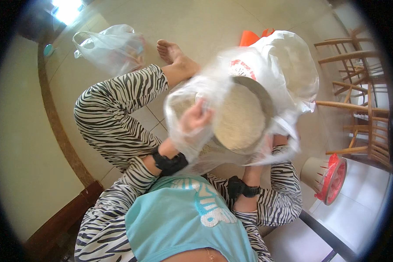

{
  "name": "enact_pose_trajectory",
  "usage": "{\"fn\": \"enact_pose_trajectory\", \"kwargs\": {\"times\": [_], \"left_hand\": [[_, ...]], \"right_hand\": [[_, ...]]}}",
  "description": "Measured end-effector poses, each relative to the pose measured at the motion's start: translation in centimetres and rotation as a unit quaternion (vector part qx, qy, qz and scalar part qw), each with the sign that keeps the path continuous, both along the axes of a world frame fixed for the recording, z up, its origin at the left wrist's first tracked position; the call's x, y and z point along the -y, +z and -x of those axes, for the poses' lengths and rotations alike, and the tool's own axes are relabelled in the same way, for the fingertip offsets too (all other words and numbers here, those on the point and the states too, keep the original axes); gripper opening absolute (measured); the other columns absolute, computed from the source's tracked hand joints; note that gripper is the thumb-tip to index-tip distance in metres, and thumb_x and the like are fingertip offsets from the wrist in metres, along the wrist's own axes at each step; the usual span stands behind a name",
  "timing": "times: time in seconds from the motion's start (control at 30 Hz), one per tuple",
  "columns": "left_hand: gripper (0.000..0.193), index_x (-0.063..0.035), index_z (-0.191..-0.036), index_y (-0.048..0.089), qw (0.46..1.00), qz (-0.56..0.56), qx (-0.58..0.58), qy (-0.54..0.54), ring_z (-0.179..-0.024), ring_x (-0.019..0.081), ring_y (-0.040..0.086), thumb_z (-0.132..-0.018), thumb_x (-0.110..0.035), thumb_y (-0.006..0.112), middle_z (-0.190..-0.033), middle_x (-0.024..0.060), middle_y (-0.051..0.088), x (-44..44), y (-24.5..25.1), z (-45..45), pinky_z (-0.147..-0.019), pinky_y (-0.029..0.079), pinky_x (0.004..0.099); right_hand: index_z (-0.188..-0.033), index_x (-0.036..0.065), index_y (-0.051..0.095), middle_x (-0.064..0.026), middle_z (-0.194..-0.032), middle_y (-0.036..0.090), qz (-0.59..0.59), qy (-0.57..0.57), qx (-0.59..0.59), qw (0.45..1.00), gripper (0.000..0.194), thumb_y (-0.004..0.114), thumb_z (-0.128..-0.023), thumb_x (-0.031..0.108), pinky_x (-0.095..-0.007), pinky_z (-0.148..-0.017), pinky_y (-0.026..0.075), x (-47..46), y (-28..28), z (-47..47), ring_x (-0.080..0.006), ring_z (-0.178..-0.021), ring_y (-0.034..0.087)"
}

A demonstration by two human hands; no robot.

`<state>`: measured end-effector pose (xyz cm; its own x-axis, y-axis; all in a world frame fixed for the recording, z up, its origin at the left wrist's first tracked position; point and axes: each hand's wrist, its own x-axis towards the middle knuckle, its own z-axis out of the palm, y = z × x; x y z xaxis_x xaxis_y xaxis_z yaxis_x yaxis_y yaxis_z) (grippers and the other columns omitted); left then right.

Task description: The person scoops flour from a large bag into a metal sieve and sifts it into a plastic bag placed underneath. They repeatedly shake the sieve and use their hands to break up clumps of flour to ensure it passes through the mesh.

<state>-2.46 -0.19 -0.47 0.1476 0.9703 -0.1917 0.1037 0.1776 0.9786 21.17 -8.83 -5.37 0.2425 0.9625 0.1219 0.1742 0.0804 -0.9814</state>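
Note:
A round dark-rimmed pot (pixel 268 101), nearly full of a pale grain-like or powdery food (pixel 240 118), sits between my legs, with a translucent plastic bag (pixel 180 90) around it. At the pot's left side, my left hand (pixel 196 118) has its fingers curled on the bag's thin film; motion blurs it. More pale stuff shows through the plastic beyond those fingers. My right hand (pixel 266 144) is at the pot's lower right, half hidden behind blurred film, so its grip is unclear. Just past the pot stands a white sack (pixel 294 62) with red print.
Another plastic carrier bag (pixel 118 49) with things inside lies on the tiled floor, beyond my bare foot (pixel 175 54). An orange-red item (pixel 249 38) pokes out behind the sack. Wooden chairs (pixel 368 98) and a bin with a red liner (pixel 330 180) stand on the right.

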Motion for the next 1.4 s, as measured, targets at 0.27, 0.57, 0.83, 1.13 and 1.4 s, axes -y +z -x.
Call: {"fn": "enact_pose_trajectory", "kwargs": {"times": [0.27, 0.57, 0.83, 1.13, 1.4], "left_hand": [[0.036, -0.0002, -0.126, 0.054, 0.947, 0.024, 0.283, 0.152, -0.095, 0.0122, 0.058, -0.099, -0.023, 0.048, -0.103, 0.0051, 0.063, -0.5, -1.7, 2.0, -0.084, 0.047, 0.0257], [0.039, -0.0023, -0.131, 0.051, 0.982, -0.008, 0.154, 0.112, -0.091, 0.0205, 0.064, -0.097, -0.022, 0.051, -0.099, 0.0117, 0.066, -0.2, -1.9, 2.9, -0.079, 0.05, 0.0329], [0.047, -0.0021, -0.135, 0.047, 0.997, 0.074, 0.007, -0.007, -0.086, 0.0208, 0.065, -0.102, -0.035, 0.04, -0.095, 0.0182, 0.065, -0.8, -0.9, 1.5, -0.077, 0.051, 0.0329], [0.048, 0.002, -0.126, 0.051, 0.999, 0.013, 0.038, -0.025, -0.084, 0.0205, 0.06, -0.1, -0.037, 0.043, -0.09, 0.014, 0.063, -0.2, -3.0, 0.3, -0.074, 0.049, 0.0328], [0.028, 0.0, -0.109, 0.057, 0.953, 0.084, 0.29, 0.017, -0.073, 0.018, 0.059, -0.101, -0.022, 0.042, -0.087, 0.0036, 0.059, -0.2, -5.5, 2.4, -0.068, 0.049, 0.0345]], "right_hand": [[-0.126, 0.0, 0.052, -0.0095, -0.118, 0.06, -0.035, 0.071, -0.236, 0.969, 0.035, 0.05, -0.098, 0.021, -0.0291, -0.08, 0.053, -0.4, -0.6, -2.0, -0.0221, -0.097, 0.061], [-0.127, -0.003, 0.052, -0.016, -0.118, 0.058, 0.095, 0.039, 0.018, 0.995, 0.04, 0.054, -0.097, 0.025, -0.0357, -0.092, 0.047, -0.1, 0.7, 0.3, -0.0248, -0.102, 0.06], [-0.129, -0.002, 0.05, -0.0078, -0.1, 0.061, 0.027, -0.079, -0.071, 0.994, 0.038, 0.05, -0.099, 0.022, -0.0274, -0.074, 0.051, -1.5, 2.5, 1.6, -0.0159, -0.085, 0.058], [-0.116, 0.002, 0.058, -0.0051, -0.094, 0.062, -0.005, -0.064, 0.061, 0.996, 0.027, 0.054, -0.096, 0.02, -0.034, -0.062, 0.051, -1.3, 3.2, -2.0, -0.0185, -0.073, 0.06], [-0.12, 0.001, 0.052, -0.0069, -0.099, 0.059, -0.017, -0.1, -0.183, 0.978, 0.026, 0.05, -0.099, 0.017, -0.0309, -0.071, 0.05, -0.4, 2.5, 1.3, -0.0183, -0.079, 0.057]]}}
